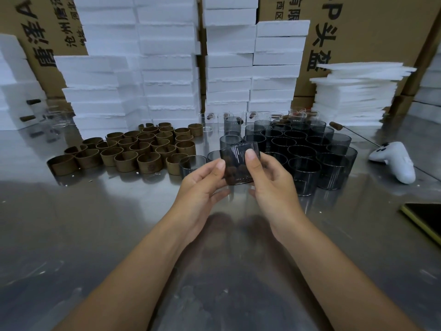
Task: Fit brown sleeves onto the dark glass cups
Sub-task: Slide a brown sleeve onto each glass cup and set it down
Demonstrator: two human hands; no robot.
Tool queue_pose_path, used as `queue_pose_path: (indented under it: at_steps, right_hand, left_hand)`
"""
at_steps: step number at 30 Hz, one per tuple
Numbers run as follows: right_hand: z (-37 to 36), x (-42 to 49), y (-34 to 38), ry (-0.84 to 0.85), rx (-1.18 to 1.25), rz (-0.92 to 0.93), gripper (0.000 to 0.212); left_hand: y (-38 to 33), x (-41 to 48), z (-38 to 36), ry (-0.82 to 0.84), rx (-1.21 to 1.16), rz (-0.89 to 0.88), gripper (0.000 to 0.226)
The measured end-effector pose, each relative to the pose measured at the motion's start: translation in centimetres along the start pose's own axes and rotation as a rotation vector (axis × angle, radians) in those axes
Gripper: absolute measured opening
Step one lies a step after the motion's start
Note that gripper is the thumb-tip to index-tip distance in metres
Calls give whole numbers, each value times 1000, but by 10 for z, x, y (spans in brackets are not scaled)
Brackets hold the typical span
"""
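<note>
So, both hands are on one dark glass cup (239, 163), held up off the steel table (95, 235) just in front of the big cluster of cups. The left hand (202, 180) pinches it from its side, thumb on the near face and fingers curled behind; the right hand (269, 177) does the same from the other side. The cup is tipped a bit, and you can make out fingertips as brownish blobs through the glass.

The rest of the dark cups (310, 149) stand upright, packed rim to rim, right of centre. The brown sleeves (143, 149) sit in a loose bunch to the left of them, standing on edge like open rings, one or two with a small round stamp I can't read. A few clear glasses (214, 118) line up behind both groups.

Writing-wise, it's all on the cartons (372, 32) at the back, and it's turned sideways. The right one has a big "P" followed by what looks like 头盔, with 有限 in smaller print near the top edge. The left carton's small print seems to start with 沧州; the large characters there are cut off, so no clue.

White foam boxes (167, 68) are stacked in front of the cartons, thin foam sheets (358, 91) are piled at the right, a white game controller (393, 161) lies near the cups, and a dark slab with a yellow-green edge (424, 220) pokes in at the right.
</note>
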State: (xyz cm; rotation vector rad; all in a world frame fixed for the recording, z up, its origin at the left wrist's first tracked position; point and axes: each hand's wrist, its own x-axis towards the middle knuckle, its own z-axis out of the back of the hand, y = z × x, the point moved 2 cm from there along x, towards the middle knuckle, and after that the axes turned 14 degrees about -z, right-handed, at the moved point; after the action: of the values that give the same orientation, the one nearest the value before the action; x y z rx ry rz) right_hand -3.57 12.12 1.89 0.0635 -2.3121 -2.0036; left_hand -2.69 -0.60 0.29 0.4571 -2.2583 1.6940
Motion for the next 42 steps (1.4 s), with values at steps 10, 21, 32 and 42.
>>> queue_pose_path:
  at_steps: [10, 21, 32, 42]
  right_hand:
    - [-1, -2, 1, 105, -21, -56, 41]
    - [3, 0, 4, 197, 158, -186, 29]
    - [1, -1, 4, 263, 80, -134, 36]
    - [3, 0, 0, 71, 49, -245, 42]
  left_hand:
    - [0, -2, -1, 49, 54, 38, 56]
    - [-1, -1, -2, 44, -143, 76, 44]
    - [2, 2, 2, 106, -60, 74, 47]
    - [3, 1, 2, -3, -9, -15, 56]
